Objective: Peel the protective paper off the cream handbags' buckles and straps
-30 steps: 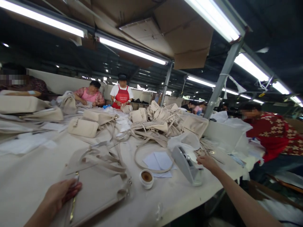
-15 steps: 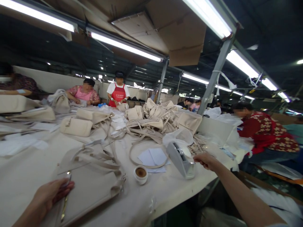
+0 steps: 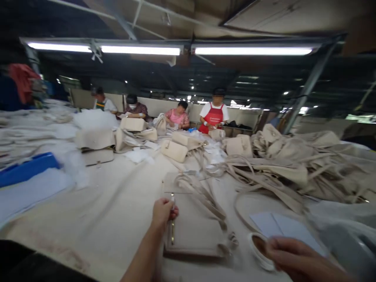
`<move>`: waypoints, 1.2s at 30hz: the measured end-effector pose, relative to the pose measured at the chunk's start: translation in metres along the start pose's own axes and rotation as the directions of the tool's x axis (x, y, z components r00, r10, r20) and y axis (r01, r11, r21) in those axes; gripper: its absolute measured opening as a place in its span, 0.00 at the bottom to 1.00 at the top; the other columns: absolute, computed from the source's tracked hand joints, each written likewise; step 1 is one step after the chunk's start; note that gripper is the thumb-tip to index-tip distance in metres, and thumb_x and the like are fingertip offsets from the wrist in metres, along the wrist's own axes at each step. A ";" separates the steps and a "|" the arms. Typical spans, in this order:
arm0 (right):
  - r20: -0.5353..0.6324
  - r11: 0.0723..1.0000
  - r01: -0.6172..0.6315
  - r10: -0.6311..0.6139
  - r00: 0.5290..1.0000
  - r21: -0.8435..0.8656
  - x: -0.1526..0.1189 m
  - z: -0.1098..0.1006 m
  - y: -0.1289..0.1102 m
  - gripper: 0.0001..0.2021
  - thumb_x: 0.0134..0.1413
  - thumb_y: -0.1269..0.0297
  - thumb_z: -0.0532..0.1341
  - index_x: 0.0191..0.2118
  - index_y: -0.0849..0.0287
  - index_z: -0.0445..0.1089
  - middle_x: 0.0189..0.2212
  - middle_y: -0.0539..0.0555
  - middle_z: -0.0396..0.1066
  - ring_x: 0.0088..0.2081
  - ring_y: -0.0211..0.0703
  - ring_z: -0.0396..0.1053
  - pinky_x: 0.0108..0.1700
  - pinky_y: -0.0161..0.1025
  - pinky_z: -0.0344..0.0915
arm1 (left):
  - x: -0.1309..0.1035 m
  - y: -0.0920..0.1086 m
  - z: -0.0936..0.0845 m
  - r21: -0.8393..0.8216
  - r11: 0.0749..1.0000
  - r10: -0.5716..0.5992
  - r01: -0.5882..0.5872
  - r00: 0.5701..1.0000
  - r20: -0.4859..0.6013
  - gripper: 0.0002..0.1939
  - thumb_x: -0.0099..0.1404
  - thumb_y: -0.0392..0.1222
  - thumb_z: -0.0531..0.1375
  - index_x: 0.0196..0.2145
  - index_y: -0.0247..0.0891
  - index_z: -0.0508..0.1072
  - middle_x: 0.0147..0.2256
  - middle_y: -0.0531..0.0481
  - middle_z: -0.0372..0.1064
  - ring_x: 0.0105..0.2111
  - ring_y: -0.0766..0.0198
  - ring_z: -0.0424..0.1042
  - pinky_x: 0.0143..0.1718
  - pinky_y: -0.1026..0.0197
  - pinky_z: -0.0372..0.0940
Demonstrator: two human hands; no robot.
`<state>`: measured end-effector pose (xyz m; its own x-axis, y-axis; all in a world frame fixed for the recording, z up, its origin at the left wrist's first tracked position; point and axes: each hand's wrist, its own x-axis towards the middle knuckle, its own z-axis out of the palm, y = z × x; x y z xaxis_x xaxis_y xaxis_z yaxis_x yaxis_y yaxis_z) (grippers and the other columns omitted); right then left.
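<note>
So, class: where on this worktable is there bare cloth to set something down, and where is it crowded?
Bare cloth lies left of the left hand and the flat bag it touches, bordered by the blue tray and the boxy bags behind. The right is crowded: piled bags and straps, white papers, and a small cup by the right hand.

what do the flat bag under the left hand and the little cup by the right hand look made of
Flat bag: probably matte beige faux leather or coated fabric; it lies stiff and smooth, with a gold-coloured metal strip along its edge. Little cup: seemingly white plastic or ceramic, with a smooth pale rim and brown contents. Motion blur leaves both uncertain.
</note>
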<state>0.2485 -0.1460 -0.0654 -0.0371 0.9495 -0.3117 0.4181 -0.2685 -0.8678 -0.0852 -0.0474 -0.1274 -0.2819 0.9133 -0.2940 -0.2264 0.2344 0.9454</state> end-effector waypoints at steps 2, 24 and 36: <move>0.273 0.993 0.090 -0.106 0.956 0.072 0.029 0.060 -0.054 0.13 0.40 0.51 0.65 0.25 0.56 0.71 0.21 0.50 0.67 0.18 0.31 0.49 0.21 0.33 0.46 | 0.001 -0.009 0.000 -0.011 1.000 0.026 -0.026 1.000 -0.009 0.08 0.54 0.32 0.60 0.20 0.34 0.66 0.18 0.49 0.70 0.16 0.69 0.67 0.16 0.70 0.60; 0.308 0.934 0.153 -0.049 0.950 -0.323 0.168 0.193 -0.128 0.14 0.41 0.74 0.58 0.10 0.58 0.61 0.05 0.45 0.50 0.11 0.31 0.45 0.14 0.33 0.38 | 0.000 -0.038 0.005 0.066 0.971 0.231 -0.228 0.972 -0.040 0.15 0.61 0.36 0.56 0.47 0.37 0.64 0.18 0.57 0.68 0.17 0.66 0.69 0.19 0.69 0.61; 0.316 0.947 0.020 0.087 0.945 -0.321 0.165 0.191 -0.130 0.18 0.45 0.72 0.59 0.08 0.59 0.61 0.06 0.46 0.51 0.11 0.29 0.46 0.13 0.29 0.39 | -0.006 -0.038 0.005 0.105 0.930 0.358 -0.353 0.933 -0.030 0.25 0.63 0.35 0.53 0.58 0.34 0.65 0.19 0.57 0.66 0.18 0.67 0.66 0.22 0.68 0.61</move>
<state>0.0149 0.0149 -0.0775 -0.2852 0.8224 -0.4923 0.6865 -0.1832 -0.7037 -0.0699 -0.0603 -0.1606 -0.3721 0.9263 0.0597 -0.0134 -0.0697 0.9975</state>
